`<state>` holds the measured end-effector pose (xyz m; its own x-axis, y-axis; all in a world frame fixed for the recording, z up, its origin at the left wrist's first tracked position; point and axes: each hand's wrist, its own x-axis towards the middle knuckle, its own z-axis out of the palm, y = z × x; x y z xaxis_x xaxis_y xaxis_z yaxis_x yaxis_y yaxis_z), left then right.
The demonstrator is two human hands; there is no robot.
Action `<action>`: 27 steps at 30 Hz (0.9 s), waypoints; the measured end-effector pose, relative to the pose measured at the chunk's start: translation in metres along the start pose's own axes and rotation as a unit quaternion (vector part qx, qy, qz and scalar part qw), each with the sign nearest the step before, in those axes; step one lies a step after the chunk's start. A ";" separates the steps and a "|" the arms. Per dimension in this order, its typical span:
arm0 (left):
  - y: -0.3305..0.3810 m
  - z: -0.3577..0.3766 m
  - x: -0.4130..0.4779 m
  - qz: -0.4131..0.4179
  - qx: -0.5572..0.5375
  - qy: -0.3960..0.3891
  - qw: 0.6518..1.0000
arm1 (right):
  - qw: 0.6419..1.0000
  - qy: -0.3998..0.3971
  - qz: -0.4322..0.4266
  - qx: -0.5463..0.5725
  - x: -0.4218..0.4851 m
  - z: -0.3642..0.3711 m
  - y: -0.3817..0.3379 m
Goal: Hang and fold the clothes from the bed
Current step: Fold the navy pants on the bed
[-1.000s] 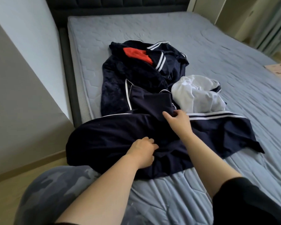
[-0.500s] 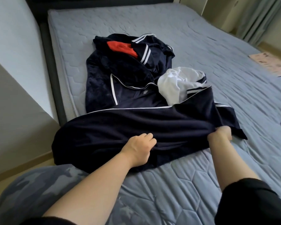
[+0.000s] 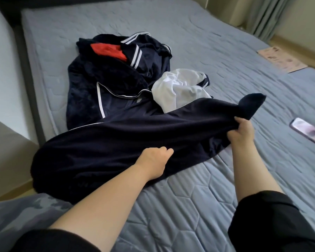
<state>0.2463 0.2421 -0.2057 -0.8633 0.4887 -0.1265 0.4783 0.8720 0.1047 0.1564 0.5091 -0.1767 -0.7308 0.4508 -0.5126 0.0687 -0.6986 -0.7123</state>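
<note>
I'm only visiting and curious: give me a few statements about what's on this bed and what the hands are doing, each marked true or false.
1. The left hand and the right hand both grip the navy garment. True.
2. The white garment lies on the floor. False: it lies on the bed, touching the navy garment.
3. A phone lies on the bed, to the right of the right hand. True.
4. The left hand holds the red cloth. False: the red cloth lies untouched at the far end of the clothes pile.
</note>
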 end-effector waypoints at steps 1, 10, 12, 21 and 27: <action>0.001 -0.001 0.002 -0.005 -0.008 -0.013 1.000 | 0.999 -0.017 0.039 0.000 0.005 -0.009 0.003; 0.007 0.007 0.011 -0.032 0.113 -0.031 0.993 | 0.989 0.146 0.014 -0.019 0.037 -0.035 0.019; 0.006 0.005 0.017 -0.032 0.065 -0.047 0.996 | 0.983 0.158 -0.037 -0.085 0.041 -0.030 0.007; -0.007 0.009 0.019 -0.053 -0.112 -0.199 0.972 | 0.908 0.315 -0.081 -0.265 0.043 -0.072 0.018; 0.016 0.026 0.014 0.036 0.100 -0.113 0.988 | 0.951 0.209 0.033 -0.226 0.047 -0.065 0.007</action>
<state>0.2460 0.2635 -0.2312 -0.7780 0.5245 -0.3457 0.5793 0.8119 -0.0721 0.1668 0.5615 -0.2364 -0.3869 0.6627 -0.6412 0.4586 -0.4650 -0.7573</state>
